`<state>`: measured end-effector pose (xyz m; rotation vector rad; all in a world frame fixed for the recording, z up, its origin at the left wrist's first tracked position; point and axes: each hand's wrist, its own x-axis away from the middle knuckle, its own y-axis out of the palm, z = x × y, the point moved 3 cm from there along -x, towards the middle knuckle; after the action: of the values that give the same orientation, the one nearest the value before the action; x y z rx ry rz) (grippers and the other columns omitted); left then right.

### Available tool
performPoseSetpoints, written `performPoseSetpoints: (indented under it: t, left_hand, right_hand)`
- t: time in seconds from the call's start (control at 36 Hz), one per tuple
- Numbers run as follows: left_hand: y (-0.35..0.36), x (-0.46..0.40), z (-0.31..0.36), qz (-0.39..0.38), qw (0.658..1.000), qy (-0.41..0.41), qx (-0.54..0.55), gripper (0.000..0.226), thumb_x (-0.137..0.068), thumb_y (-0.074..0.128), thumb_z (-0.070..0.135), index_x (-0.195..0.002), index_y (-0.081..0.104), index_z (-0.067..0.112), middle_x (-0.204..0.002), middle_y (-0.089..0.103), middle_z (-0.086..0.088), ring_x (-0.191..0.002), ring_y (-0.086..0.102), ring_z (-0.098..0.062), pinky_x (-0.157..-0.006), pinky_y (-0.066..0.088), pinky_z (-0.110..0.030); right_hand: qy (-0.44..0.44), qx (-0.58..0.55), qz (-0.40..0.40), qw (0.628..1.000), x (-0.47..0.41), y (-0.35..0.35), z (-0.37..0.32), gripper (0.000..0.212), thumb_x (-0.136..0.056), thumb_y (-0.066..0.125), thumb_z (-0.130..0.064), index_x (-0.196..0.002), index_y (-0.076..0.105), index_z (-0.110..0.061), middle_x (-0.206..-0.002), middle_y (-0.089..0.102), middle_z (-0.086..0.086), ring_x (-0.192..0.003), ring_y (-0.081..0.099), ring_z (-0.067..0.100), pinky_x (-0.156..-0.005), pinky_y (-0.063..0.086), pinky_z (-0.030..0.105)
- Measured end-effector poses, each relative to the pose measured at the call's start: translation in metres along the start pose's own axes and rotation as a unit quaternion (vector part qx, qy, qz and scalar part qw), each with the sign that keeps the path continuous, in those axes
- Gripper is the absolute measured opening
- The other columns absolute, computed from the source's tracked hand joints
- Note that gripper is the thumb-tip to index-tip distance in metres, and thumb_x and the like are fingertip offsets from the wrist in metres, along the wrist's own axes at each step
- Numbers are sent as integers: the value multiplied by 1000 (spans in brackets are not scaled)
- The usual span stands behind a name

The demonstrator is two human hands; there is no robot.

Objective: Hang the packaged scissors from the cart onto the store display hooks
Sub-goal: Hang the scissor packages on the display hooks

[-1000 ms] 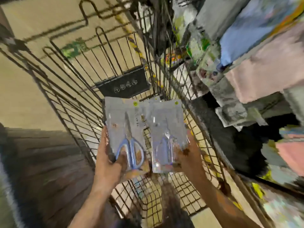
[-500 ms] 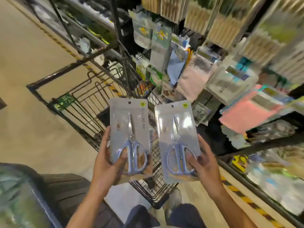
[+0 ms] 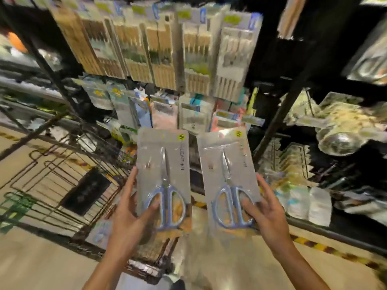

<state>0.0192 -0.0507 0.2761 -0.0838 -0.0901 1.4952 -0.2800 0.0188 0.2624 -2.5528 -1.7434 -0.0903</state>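
I hold two grey blister packs of blue-handled scissors upright in front of me. My left hand [image 3: 129, 214] grips the left pack [image 3: 163, 164] by its lower left side, thumb across the front. My right hand [image 3: 266, 208] grips the right pack [image 3: 228, 164] by its lower right side, thumb on the front. The wire cart [image 3: 52, 185] stands low at the left, below the packs. The display rack [image 3: 167, 59] rises ahead, hung with rows of packaged goods. The view is blurred and no bare hooks are plain.
Packs of wooden utensils [image 3: 134, 45] hang at the top. Cloths and small packets [image 3: 188, 114] hang just behind the scissors. Metal ladles and strainers [image 3: 343, 130] hang at the right. A black upright post [image 3: 278, 118] divides the rack sections. Yellow-black floor tape [image 3: 314, 248] runs along the rack's foot.
Both hands have lifted the two scissor packs out of the cart and up toward the rack. The view has swung up from the cart to the display, and the packs now stand further apart.
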Motion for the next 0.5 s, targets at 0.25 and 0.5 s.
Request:
performPoseSetpoints:
  t: [0.25, 0.5]
  left_hand:
    - [162, 32, 65, -53, 997, 61, 11, 90, -81, 81, 24, -147, 32, 59, -153, 49, 7, -130, 59, -19, -104, 49, -59]
    - [272, 57, 121, -110, 986, 122, 13, 88, -89, 72, 7, -151, 30, 53, -153, 48, 17, -133, 55, -5, -112, 45, -45]
  right_hand:
    - [-52, -25, 77, 995, 24, -162, -25, 69, -91, 68, -7, -147, 42, -37, -123, 72, -12, -114, 67, 5, -82, 54, 12]
    - [-77, -50, 136, 986, 45, -274, -45, 67, -92, 68, -5, -147, 44, -35, -127, 70, -13, -118, 66, 8, -86, 55, 16]
